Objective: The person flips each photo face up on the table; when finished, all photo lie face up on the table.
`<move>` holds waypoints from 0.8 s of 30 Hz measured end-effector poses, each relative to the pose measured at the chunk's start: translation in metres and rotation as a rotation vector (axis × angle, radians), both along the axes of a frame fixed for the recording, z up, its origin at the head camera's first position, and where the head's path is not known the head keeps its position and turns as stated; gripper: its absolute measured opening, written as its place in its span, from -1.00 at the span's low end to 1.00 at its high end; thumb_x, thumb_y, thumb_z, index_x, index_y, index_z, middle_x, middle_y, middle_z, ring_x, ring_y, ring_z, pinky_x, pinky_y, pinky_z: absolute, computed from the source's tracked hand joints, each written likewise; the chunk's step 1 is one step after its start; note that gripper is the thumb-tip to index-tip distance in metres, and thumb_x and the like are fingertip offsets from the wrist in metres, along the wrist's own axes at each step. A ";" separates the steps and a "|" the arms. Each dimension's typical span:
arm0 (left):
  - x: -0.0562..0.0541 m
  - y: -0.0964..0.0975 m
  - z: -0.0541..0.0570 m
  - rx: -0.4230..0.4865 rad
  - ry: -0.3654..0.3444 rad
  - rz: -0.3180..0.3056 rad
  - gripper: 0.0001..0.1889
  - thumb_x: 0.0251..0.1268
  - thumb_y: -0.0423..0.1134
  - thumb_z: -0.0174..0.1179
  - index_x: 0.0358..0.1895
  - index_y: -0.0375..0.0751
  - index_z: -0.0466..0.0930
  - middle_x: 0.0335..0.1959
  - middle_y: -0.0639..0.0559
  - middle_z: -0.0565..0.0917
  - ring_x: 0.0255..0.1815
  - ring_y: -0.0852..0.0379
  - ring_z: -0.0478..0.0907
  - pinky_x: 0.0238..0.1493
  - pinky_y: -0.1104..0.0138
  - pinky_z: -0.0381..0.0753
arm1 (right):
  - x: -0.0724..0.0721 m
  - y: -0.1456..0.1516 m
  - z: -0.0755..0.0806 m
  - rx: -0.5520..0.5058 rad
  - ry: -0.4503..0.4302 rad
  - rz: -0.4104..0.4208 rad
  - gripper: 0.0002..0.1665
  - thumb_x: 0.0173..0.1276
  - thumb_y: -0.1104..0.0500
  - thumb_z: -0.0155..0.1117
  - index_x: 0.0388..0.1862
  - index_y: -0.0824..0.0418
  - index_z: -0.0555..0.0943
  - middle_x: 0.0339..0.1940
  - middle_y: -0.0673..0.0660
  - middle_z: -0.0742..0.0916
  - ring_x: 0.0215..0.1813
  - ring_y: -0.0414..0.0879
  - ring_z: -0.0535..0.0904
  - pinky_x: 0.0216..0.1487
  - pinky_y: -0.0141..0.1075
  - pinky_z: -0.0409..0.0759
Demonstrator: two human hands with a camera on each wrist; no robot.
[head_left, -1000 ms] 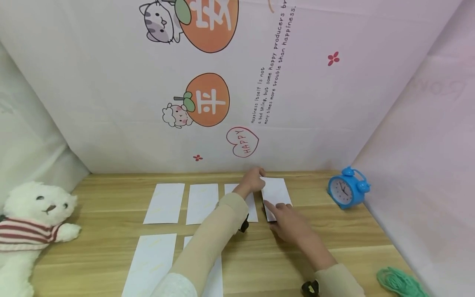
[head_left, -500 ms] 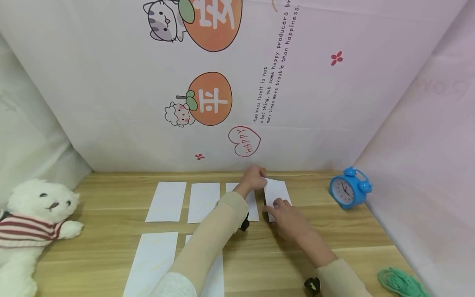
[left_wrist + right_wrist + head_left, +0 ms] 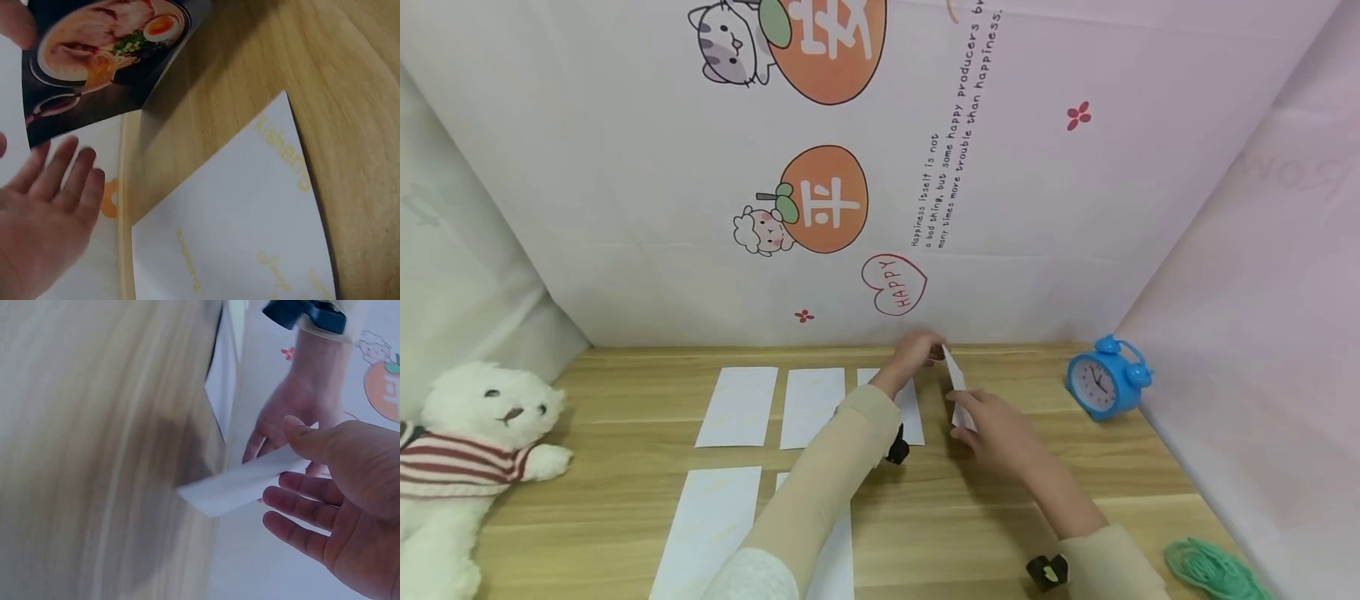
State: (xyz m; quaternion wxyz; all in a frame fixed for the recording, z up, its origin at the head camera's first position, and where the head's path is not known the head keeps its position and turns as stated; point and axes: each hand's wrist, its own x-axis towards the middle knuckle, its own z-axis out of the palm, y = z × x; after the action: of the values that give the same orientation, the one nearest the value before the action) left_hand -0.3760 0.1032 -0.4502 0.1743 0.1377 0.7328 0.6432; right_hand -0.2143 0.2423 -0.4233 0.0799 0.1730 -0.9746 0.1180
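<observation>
**Wood-grain tabletop (image 3: pixel 917 517) before a printed backdrop (image 3: pixel 1045 217): two hands at a raised picture card (image 3: pixel 106 59)**

Right hand (image 3: pixel 1000 429): thumb and forefinger pinch the near end of the picture card, while the remaining fingers lie loosely curved beneath. Left hand (image 3: pixel 917 354): fingers nearly straight and slightly spread at the far end of the card, one fingertip at its edge; whether this hand also grips cannot be told.

The picture card is between the two hands, right of the far row, tilted up on its long side so that the head view sees it almost edge-on. Its dark face, visible from the left wrist, bears a bowl of noodles with sliced meat, chopped greens and a halved egg; its reverse is white.

Left of the card, three white cards (image 3: pixel 737 407) form the far row, the third partly covered by the left forearm (image 3: pixel 820 483). Two near cards (image 3: pixel 707 529) lie below them, the second also partly covered. Yellow lettering marks their white sides.

Toward the margins: a white plush bear (image 3: pixel 463 462) in a striped top at left; a blue alarm clock (image 3: pixel 1105 379) at right; a green bundle (image 3: pixel 1213 567) at lower right. The backdrop carries orange fruit, cartoon animals and a heart reading "HAPPY".
</observation>
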 end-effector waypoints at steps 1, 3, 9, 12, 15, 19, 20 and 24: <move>-0.001 0.001 0.000 0.024 -0.007 -0.025 -0.59 0.53 -0.18 -0.07 0.13 -0.40 0.64 0.07 -0.25 0.71 0.29 -0.22 0.62 0.44 -0.07 0.54 | 0.000 0.002 0.002 -0.011 0.004 -0.006 -0.45 0.37 0.16 0.46 0.29 0.26 0.58 0.12 0.31 0.76 0.08 0.21 0.75 0.03 0.07 0.74; -0.001 0.004 -0.001 0.057 -0.021 -0.079 -0.58 0.48 -0.26 -0.08 0.21 -0.40 0.60 0.25 -0.35 0.65 0.38 -0.24 0.57 0.52 -0.11 0.45 | 0.001 0.006 0.006 -0.031 0.000 -0.020 -0.46 0.38 0.14 0.45 0.29 0.27 0.58 0.12 0.32 0.77 0.06 0.21 0.75 0.02 0.07 0.74; 0.001 0.007 -0.003 -0.041 0.031 -0.219 -0.40 0.35 -0.33 -0.01 0.49 -0.29 0.41 0.49 -0.29 0.50 0.54 -0.22 0.41 0.61 -0.09 0.33 | 0.000 0.019 0.008 -0.070 -0.017 -0.057 -0.44 0.42 0.13 0.41 0.32 0.30 0.53 0.20 0.32 0.76 0.04 0.21 0.77 0.04 0.07 0.75; 0.004 0.005 -0.006 -0.173 0.093 -0.271 -0.33 0.33 -0.29 0.05 0.55 -0.22 0.34 0.53 -0.22 0.47 0.57 -0.18 0.40 0.59 -0.04 0.37 | 0.001 0.021 0.006 -0.072 -0.026 -0.076 -0.48 0.44 0.14 0.39 0.30 0.30 0.55 0.20 0.30 0.76 0.08 0.21 0.75 0.09 0.09 0.73; 0.007 0.002 -0.009 -0.267 0.140 -0.316 -0.28 0.31 -0.27 0.11 0.59 -0.18 0.28 0.57 -0.18 0.42 0.59 -0.18 0.36 0.58 -0.05 0.39 | 0.002 0.022 0.005 -0.065 -0.040 -0.102 -0.51 0.44 0.12 0.39 0.26 0.29 0.58 0.19 0.30 0.76 0.15 0.24 0.72 0.15 0.13 0.70; 0.010 0.003 -0.009 -0.330 0.185 -0.346 -0.25 0.31 -0.27 0.17 0.60 -0.20 0.25 0.59 -0.17 0.40 0.61 -0.16 0.34 0.58 -0.05 0.39 | 0.002 0.026 0.003 -0.066 -0.046 -0.132 -0.46 0.42 0.03 0.41 0.27 0.26 0.58 0.21 0.31 0.76 0.22 0.29 0.70 0.22 0.19 0.66; 0.010 0.004 -0.009 -0.342 0.196 -0.351 -0.25 0.32 -0.28 0.18 0.60 -0.21 0.24 0.59 -0.17 0.39 0.61 -0.16 0.33 0.59 -0.04 0.39 | 0.002 0.028 0.002 -0.068 -0.045 -0.139 -0.43 0.41 0.00 0.42 0.29 0.25 0.58 0.22 0.32 0.75 0.23 0.30 0.69 0.23 0.20 0.65; 0.011 0.007 -0.009 -0.402 0.229 -0.362 -0.24 0.30 -0.27 0.24 0.59 -0.20 0.27 0.58 -0.17 0.41 0.59 -0.13 0.36 0.59 0.03 0.40 | 0.001 0.033 -0.001 -0.059 -0.044 -0.158 -0.36 0.38 -0.07 0.44 0.30 0.25 0.57 0.21 0.34 0.75 0.21 0.31 0.70 0.22 0.22 0.66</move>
State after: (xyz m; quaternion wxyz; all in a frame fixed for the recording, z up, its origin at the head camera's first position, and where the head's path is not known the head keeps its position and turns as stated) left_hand -0.3648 0.1099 -0.4589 0.2260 0.3006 0.8241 0.4236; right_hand -0.2129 0.2748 -0.4239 0.0724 0.0903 -0.9828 0.1439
